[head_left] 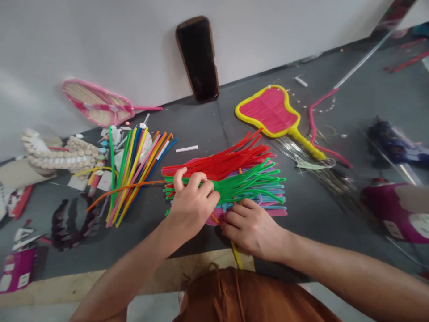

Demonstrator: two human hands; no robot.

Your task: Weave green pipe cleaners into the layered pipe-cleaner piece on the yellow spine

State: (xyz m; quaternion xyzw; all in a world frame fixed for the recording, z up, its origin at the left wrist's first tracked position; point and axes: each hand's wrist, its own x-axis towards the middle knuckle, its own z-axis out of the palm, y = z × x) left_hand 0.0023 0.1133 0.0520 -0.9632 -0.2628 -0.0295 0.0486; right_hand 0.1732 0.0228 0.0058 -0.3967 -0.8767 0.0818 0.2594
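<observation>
A flat bundle of pipe cleaners (241, 179), red on top, then green, blue and pink, lies on the dark floor mat (201, 129) in front of me. My left hand (192, 203) rests on the bundle's left end, fingers curled and pinching the green strands. My right hand (250, 228) sits at the bundle's near edge, fingers bent and pressed together on an orange strand; a yellow strand (236, 255) runs out beneath it toward me.
A loose fan of mixed-colour pipe cleaners (136, 172) lies to the left. A pink-and-yellow woven fan (271, 112) and thin wires (311, 165) lie to the right. A dark phone (198, 58) leans on the wall. Craft pieces and packets clutter the far left.
</observation>
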